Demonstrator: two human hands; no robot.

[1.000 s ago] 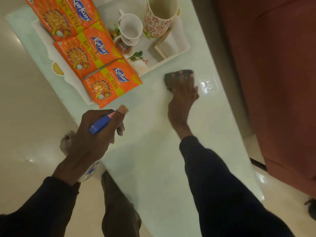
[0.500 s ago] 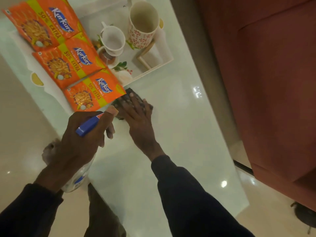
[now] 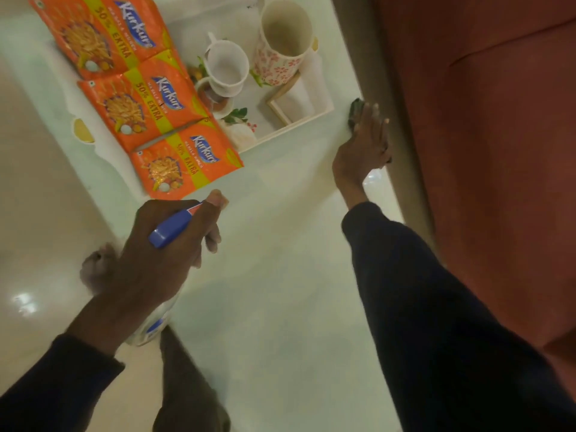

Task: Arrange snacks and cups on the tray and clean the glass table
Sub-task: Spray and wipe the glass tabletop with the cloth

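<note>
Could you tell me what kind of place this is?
Probably a living room in a home. A glass table stands beside what looks like a red sofa, and a tray on it holds snack packets and two cups.

The bench (image 3: 280,275) lies bare through the centre and down to 6 o'clock, which is the widest free lane. From 11 to 12 o'clock the tray (image 3: 324,112) blocks the way, loaded with three snack packets (image 3: 149,104), a white cup (image 3: 227,68) and a floral mug (image 3: 282,42). At 1 o'clock a narrow strip between the tray corner and the bench edge is filled by the right grip (image 3: 364,145), flat on a cloth (image 3: 355,112). The sofa (image 3: 498,151) walls off 3 o'clock. The left grip (image 3: 168,244), round a spray bottle (image 3: 170,227), occupies 9 o'clock.
</note>
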